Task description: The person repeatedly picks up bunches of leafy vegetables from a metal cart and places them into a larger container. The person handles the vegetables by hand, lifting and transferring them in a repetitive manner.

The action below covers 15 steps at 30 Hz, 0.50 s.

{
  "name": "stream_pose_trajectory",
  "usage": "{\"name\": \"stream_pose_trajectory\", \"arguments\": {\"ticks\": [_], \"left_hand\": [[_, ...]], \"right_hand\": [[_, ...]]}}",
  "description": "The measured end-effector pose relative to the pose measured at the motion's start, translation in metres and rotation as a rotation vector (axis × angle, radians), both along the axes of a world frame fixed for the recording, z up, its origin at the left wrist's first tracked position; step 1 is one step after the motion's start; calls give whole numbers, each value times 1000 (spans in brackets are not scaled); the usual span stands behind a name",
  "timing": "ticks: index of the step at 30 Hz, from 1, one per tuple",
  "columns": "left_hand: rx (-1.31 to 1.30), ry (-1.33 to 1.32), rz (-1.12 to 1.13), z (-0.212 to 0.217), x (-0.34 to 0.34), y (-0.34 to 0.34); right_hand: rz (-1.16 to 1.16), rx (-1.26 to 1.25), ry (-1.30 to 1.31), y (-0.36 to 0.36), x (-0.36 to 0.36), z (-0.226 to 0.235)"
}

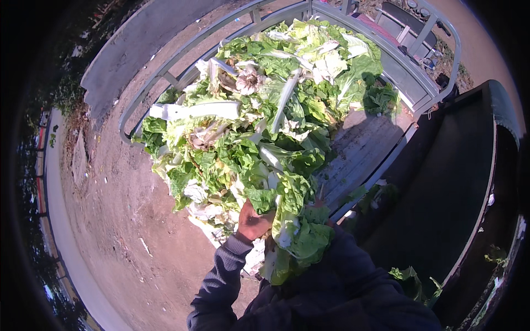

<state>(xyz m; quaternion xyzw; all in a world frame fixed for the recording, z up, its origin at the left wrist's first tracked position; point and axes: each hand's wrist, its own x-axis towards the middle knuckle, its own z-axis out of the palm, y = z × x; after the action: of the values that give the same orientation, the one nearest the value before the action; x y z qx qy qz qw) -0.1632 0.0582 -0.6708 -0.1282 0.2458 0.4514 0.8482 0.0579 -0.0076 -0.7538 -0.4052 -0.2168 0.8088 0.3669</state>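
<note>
A big heap of cabbage leaves point(243, 132), green with thick white ribs and some browned pieces, lies on the flat cargo bed point(359, 146) of a cart. Down at the near edge of the heap, my left hand point(255, 222) is closed on cabbage leaves, its fingertips buried among them. A loose bunch of leaves point(298, 237) hangs between my two forearms, close to my body. My right forearm point(353, 259) reaches up to the right side of this bunch. Leaves cover most of my right hand, so its fingers cannot be made out.
Metal rails point(165, 69) edge the bed on its far and left sides. To the right stands a large dark open-topped container point(441, 182), with leaf scraps point(408, 281) by its near end. Bare dirt ground point(127, 220) and a concrete slab point(127, 55) lie left.
</note>
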Motion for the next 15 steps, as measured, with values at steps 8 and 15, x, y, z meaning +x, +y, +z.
{"name": "stream_pose_trajectory", "arguments": {"ticks": [8, 15], "left_hand": [[525, 398, -452, 104, 29, 39], [596, 176, -726, 157, 162, 125]], "right_hand": [[-82, 125, -16, 11, 2, 57], [-366, 346, -132, 53, 107, 168]]}}
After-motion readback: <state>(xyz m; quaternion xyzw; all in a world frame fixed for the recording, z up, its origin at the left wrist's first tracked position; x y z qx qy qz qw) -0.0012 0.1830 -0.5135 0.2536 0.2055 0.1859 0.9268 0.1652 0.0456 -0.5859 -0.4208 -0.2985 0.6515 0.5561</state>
